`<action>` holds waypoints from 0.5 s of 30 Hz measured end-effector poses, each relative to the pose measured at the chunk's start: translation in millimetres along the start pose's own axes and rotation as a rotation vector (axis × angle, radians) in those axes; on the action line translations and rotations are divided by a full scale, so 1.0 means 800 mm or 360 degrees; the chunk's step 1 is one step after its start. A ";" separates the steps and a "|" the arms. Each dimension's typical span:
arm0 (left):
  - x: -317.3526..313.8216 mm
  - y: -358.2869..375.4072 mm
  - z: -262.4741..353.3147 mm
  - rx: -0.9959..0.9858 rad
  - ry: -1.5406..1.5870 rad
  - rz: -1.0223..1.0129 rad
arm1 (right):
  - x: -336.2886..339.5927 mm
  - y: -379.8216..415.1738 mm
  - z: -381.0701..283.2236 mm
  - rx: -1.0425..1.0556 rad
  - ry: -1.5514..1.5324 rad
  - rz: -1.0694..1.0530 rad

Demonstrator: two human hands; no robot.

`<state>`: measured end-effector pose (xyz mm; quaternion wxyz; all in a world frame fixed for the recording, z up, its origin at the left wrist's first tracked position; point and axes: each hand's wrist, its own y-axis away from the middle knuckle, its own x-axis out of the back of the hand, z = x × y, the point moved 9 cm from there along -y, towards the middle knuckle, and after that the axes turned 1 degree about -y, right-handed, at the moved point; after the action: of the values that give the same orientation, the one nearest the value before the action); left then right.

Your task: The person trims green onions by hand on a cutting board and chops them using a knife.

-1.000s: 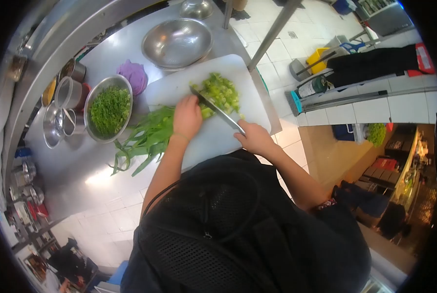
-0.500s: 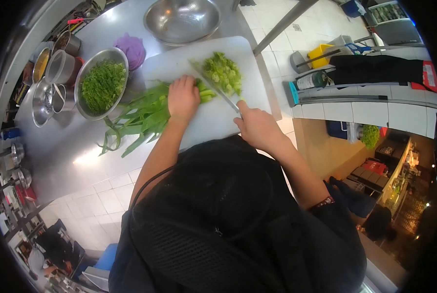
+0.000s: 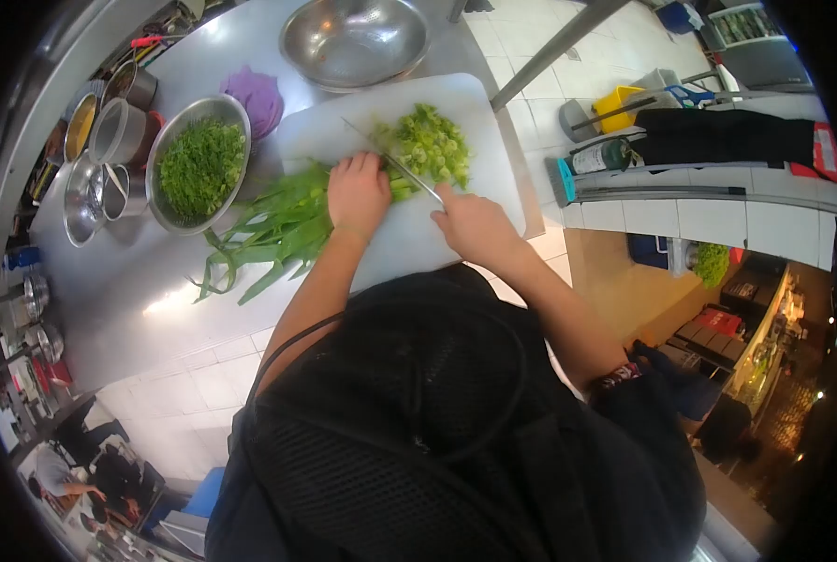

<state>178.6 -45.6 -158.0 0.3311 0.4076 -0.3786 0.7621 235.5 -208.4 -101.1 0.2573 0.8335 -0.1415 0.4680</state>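
Observation:
On the white cutting board (image 3: 409,244), my left hand (image 3: 359,195) presses down on a bundle of long green leafy stalks (image 3: 283,220), its fingers curled over them. My right hand (image 3: 479,228) is closed round the handle of a knife (image 3: 413,178), whose blade lies across the cut end of the stalks, just right of my left fingers. Chopped light green pieces (image 3: 434,145) form a pile beyond the blade. The leafy ends hang over the board's left edge onto the metal table.
A colander (image 3: 199,165) of chopped greens, a purple cloth (image 3: 253,101) and an empty metal bowl (image 3: 354,42) stand around the board. Pots and containers line the table's far left. A metal post (image 3: 550,54) rises right of the board. People are at lower left.
My right hand and the knife have shifted slightly left, and the blade's tip has moved left past the pile. My left hand still holds the stalks.

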 end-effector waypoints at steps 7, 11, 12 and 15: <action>0.003 0.000 -0.002 0.0053 0.0028 0.0012 | -0.040 0.029 0.021 -0.0151 -0.0159 -0.0088; 0.008 0.000 0.003 -0.0007 0.0037 0.0157 | -0.019 -0.007 0.003 -0.0010 -0.0152 0.0021; 0.007 0.001 0.004 -0.0033 0.0039 0.0151 | 0.009 0.001 -0.011 0.0002 -0.0159 -0.0056; 0.003 -0.001 -0.003 0.0053 0.0059 0.0121 | 0.025 0.037 -0.011 -0.0039 -0.0172 -0.0203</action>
<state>177.0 -42.8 -156.4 0.3021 0.3842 -0.3747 0.7879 225.6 -228.1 -71.7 0.2887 0.8616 -0.1075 0.4034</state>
